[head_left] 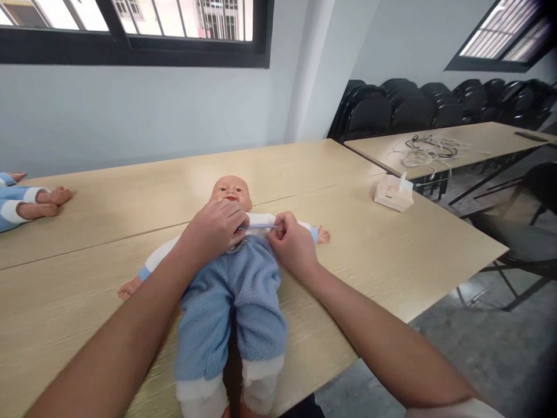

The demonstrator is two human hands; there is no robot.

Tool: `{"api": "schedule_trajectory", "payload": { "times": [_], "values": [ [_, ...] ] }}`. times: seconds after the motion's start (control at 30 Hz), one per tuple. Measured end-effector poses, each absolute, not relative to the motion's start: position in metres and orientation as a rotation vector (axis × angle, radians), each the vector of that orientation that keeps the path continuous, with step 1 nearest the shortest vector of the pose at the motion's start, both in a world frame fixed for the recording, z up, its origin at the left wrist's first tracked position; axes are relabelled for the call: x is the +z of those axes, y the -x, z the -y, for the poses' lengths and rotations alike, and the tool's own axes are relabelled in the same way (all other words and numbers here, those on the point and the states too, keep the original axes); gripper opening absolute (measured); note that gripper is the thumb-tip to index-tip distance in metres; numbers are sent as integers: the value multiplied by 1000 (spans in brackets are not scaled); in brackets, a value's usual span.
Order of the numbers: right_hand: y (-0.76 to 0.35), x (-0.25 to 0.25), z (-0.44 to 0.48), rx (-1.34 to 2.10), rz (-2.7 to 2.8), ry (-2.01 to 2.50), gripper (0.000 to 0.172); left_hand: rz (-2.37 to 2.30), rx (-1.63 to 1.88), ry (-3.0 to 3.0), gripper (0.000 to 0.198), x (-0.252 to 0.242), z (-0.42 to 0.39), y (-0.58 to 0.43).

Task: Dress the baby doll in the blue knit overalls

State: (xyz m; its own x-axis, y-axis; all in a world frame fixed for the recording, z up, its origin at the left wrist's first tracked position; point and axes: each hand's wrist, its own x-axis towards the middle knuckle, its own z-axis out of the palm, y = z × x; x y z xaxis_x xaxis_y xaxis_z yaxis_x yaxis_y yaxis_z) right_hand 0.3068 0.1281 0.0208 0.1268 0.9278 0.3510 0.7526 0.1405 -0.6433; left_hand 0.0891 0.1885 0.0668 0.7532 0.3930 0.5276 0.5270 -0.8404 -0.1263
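A baby doll (235, 278) lies on its back on the table, its head toward the wall. It wears blue fleece overalls over a white top with blue cuffs. Over its chest, my left hand (218, 227) and my right hand (292, 239) are both closed, each pinching one end of a thin light-blue strap (260, 226). The strap is stretched level between them. Part of the doll's chin and chest is hidden behind my left hand. Its arms lie spread out to both sides.
Legs of a second doll (37, 203) show at the left edge. A tissue box (394, 193) stands on the table's right side. Cables (429, 154) lie coiled on another table. Stacked black chairs (369, 113) line the wall, and a chair (517, 238) stands at the right.
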Motion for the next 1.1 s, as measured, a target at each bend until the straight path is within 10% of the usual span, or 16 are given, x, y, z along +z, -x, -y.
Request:
{"api": "schedule_trajectory", "payload": {
  "times": [0.33, 0.53, 0.77, 1.1],
  "values": [
    [-409, 21, -126, 48, 2053, 1757, 54, 764, -848, 2505, 11, 62, -185, -88],
    [-438, 9, -117, 475, 1852, 1796, 50, 747, -839, 2528, 17, 58, -189, -87],
    [-398, 51, -144, 487, 1478, 1335, 113, 700, -917, 2573, 18, 58, -190, -84],
    [-302, 77, -171, 493, 2230, 1011, 51, 878, -1354, 2576, 14, 61, -180, -76]
  ]
}}
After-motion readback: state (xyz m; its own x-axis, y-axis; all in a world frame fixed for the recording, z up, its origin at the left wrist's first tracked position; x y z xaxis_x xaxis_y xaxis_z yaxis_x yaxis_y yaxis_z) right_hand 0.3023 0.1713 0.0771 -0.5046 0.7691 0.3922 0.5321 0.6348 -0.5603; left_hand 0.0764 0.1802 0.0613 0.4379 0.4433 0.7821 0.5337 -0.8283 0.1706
